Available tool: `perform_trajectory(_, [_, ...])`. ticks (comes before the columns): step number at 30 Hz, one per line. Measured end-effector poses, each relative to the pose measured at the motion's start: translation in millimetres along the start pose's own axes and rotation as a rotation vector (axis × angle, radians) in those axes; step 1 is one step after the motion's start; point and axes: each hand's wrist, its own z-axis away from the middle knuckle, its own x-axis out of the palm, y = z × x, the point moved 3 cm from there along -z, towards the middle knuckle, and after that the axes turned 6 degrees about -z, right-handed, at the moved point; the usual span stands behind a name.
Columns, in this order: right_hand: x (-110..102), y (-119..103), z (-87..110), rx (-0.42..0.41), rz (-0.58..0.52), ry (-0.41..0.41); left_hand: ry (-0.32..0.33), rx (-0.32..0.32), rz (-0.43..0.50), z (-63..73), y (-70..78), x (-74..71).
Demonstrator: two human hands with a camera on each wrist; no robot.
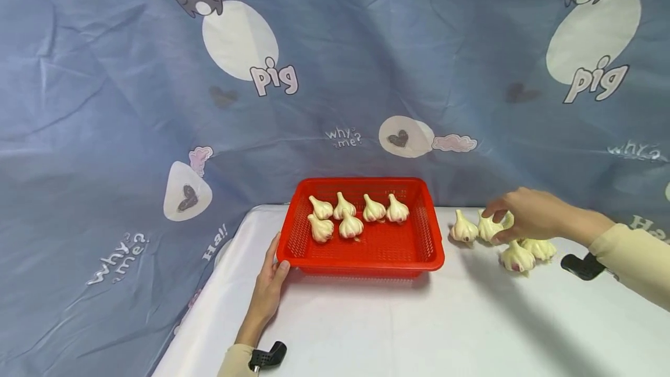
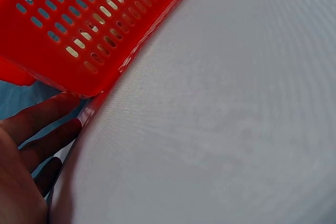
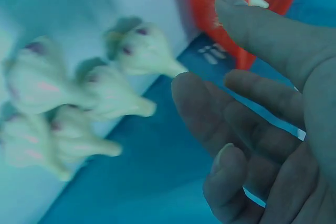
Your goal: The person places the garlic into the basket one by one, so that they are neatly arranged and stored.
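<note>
A red basket point(image 1: 361, 260) with slotted sides stands on the white table, several garlic bulbs point(image 1: 351, 224) lying inside toward its left and back. My left hand point(image 1: 269, 290) holds the near left corner, thumb over the rim. In the left wrist view its fingers point(image 2: 52, 111) reach to the basket's lower corner. To the right of the basket sits a group of more garlic bulbs point(image 1: 517, 258). Over that group hovers my right hand point(image 1: 531, 214), its thumb and fingers spread apart around nothing. The right wrist view shows these bulbs point(image 3: 142, 51) beside the fingers.
A blue printed cloth point(image 1: 335, 74) hangs right behind the table and down past its left side. The white tabletop point(image 1: 392, 330) stretches in front of the basket. A black wrist device point(image 1: 581, 266) is on the right wrist, and another point(image 1: 268, 356) on the left.
</note>
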Motion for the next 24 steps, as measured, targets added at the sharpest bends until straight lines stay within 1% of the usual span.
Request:
perform_trajectory(3, [8.8,11.0,13.8,0.025,-0.002,-0.006,0.001,0.013,0.009,-0.1,0.5,0.2])
perform_trajectory(6, [21.0,23.7,27.3,0.024,0.005,0.003,-0.001,0.0,0.018,0.0,0.4,0.1])
perform_trajectory(10, [39.9,40.1,44.1,0.045,0.017,0.048,-0.015,-0.023,0.025,-1.0,-0.1,0.2])
perform_trajectory(12, [49.0,47.0,50.8,0.072,0.021,0.075,-0.016,-0.02,0.025,-1.9,-0.3,0.1])
perform_trajectory(15, [62.0,53.4,59.5,0.136,0.011,0.111,-0.013,-0.02,0.025,-2.5,-0.9,-0.4])
perform_trajectory(18, [73.3,56.6,65.4,0.182,-0.009,0.149,-0.012,-0.022,0.031,-2.9,-1.4,0.1])
perform_trajectory(20, [79.9,57.7,67.9,0.192,-0.014,0.174,-0.014,-0.016,0.026,-2.7,-0.7,0.6])
perform_trajectory(24, [92.4,57.9,70.9,0.207,0.013,0.236,-0.017,-0.014,0.029,-2.0,-0.1,1.6])
